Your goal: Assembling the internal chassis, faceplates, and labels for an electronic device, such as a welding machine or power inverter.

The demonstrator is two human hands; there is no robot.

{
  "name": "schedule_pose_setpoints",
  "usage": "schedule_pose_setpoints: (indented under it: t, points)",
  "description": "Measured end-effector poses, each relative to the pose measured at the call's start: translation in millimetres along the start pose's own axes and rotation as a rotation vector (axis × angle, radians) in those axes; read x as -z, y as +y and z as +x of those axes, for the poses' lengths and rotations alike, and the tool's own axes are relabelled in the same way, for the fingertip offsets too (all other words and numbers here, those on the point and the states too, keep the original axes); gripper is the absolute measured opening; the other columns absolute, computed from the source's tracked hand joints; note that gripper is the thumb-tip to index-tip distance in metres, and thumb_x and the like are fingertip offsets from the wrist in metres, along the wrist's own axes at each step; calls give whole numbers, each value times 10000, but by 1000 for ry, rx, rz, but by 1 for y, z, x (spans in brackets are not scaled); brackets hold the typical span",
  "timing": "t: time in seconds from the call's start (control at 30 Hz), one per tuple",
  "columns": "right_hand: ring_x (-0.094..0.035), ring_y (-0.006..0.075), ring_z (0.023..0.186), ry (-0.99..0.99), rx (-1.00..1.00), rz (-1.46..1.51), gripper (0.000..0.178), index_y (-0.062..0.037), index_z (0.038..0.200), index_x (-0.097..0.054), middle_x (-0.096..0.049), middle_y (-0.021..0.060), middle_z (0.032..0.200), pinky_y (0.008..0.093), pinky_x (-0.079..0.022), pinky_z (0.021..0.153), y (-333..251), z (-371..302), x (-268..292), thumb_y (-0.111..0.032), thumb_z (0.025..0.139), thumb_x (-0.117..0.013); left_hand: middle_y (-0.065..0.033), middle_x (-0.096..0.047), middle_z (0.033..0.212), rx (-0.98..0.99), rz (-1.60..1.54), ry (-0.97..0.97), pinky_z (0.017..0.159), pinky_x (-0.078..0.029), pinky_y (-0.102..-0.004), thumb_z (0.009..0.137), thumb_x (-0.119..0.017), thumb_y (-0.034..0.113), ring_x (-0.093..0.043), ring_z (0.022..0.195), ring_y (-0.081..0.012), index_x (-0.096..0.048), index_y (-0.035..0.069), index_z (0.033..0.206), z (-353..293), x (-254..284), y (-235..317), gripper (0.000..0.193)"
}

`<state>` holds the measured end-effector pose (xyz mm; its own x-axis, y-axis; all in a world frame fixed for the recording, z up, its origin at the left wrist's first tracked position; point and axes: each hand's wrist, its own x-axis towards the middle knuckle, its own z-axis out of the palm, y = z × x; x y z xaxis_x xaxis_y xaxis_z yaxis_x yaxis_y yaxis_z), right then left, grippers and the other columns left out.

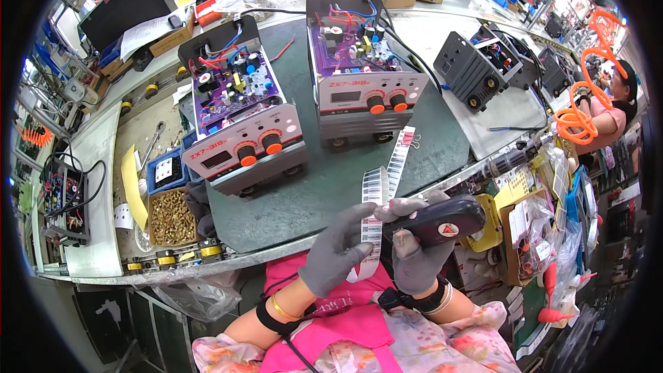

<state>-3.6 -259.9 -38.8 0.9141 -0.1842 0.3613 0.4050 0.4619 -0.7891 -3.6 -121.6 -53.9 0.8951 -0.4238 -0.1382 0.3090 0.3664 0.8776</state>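
Observation:
My left hand (pixel 336 251), in a grey glove, pinches a long strip of white printed labels (pixel 371 240). The strip runs up between my hands, bends, and reaches a pink binder clip (pixel 410 139) on the green mat. My right hand (pixel 419 262), also gloved in grey, is closed around a black, rounded handheld device (pixel 452 220) with a round sticker on it; its exact kind is unclear. Beyond my hands stand two uncovered electrical units, a left one (pixel 242 145) and a right one (pixel 366 97), each with orange knobs, a purple circuit board and loose wires.
A box of brass fittings (pixel 174 215) and a blue bin (pixel 166 173) sit at the left. More dark units (pixel 476 65) stand on the right side. An orange coiled hose (pixel 577 124) hangs near another person (pixel 615 103). The metal bench edge (pixel 276 257) runs before me.

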Motion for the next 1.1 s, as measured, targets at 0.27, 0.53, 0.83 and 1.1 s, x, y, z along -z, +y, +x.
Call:
schedule_pose_setpoints:
  t: [0.27, 0.53, 0.83, 1.1]
  points:
    - [-616, 265, 965, -47, 24, -74, 646, -44, 1295, -295, -594, 169, 1077, 401, -506, 854, 7, 1, 1, -55, 795, -705, -38, -552, 1086, -56, 203, 31, 662, -439, -207, 807, -551, -40, -509, 775, -57, -374, 23, 1342, 9, 1, -6, 567]
    - [-611, 254, 985, 12, 74, -55, 626, -29, 1265, -298, -578, 196, 1115, 380, -501, 856, 12, 5, 6, -84, 800, -714, -1, -543, 844, -62, 271, 61, 584, -417, -199, 788, -558, -36, -474, 645, -43, -426, 29, 1304, 11, -1, -8, 537]
    - [-610, 271, 970, -155, 191, -295, 636, -74, 1303, -293, -585, 171, 1083, 423, -517, 857, 17, 15, 18, -31, 805, -688, 10, -515, 765, -81, 362, 61, 574, -420, -212, 779, -586, -12, -475, 632, -51, -450, 27, 1286, 12, -1, -6, 527]
    - [-629, 225, 892, 42, 154, -177, 605, -14, 1220, -308, -628, 145, 976, 337, -489, 821, 14, 22, 9, -121, 790, -720, -41, -558, 983, -99, 416, 63, 734, -450, -241, 800, -604, 16, -531, 836, -82, -454, 10, 1287, 12, 0, -3, 510]
